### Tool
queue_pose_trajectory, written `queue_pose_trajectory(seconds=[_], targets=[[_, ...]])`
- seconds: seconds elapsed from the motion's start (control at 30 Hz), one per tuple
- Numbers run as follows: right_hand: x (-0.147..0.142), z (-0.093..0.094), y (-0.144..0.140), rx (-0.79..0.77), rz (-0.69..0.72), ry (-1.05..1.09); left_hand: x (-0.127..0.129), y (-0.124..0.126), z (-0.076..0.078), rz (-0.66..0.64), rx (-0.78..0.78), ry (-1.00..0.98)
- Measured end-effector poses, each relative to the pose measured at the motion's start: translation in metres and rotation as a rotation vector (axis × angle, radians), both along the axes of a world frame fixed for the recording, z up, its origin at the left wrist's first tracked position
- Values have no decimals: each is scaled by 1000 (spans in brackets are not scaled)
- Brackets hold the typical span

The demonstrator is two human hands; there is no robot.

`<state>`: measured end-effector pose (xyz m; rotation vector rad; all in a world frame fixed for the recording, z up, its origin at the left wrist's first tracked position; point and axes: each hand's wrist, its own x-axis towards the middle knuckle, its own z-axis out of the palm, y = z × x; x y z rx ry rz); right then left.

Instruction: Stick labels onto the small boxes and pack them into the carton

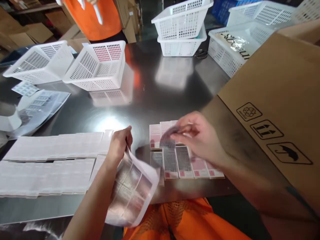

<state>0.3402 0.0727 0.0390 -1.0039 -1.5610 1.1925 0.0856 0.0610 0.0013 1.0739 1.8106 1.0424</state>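
Observation:
My left hand (120, 143) is closed on the top edge of a curled sticker sheet (132, 186), which hangs down past the table's front edge. Pinched in the fingers of my right hand (196, 135) is a dark see-through sticker (168, 136), bent over, its lower end by the small boxes. Those flat pink-and-white boxes (199, 166) lie in two rows under my right hand. Dark stickers (183, 159) cover some boxes of the front row. To the left of my left hand, two long overlapping rows of white boxes (50, 175) lie on the table.
A large cardboard carton (275, 100) stands close on the right. White baskets (93, 78) sit at the back left, with stacked baskets (182, 30) at the back. Printed sheets (40, 106) lie at left on the metal table (147, 96). Across it stands a person in orange (96, 20).

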Motion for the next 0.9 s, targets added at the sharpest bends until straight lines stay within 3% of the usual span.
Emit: queue_pose_trajectory(seconds=[0.1, 0.2, 0.4, 0.63, 0.9], targets=[[-11, -15, 34, -177, 36, -34, 15, -11, 6, -222, -105, -88], [-23, -26, 47, -206, 80, -60, 24, -17, 8, -399, -153, -116], [-35, -33, 53, -326, 180, -175, 32, -15, -2, -352, -162, 16], [-34, -49, 72, -80, 126, -444, 43, -18, -9, -333, -278, 169], [-35, -60, 85, -275, 158, -574, 48, -12, -19, -311, -327, 226]])
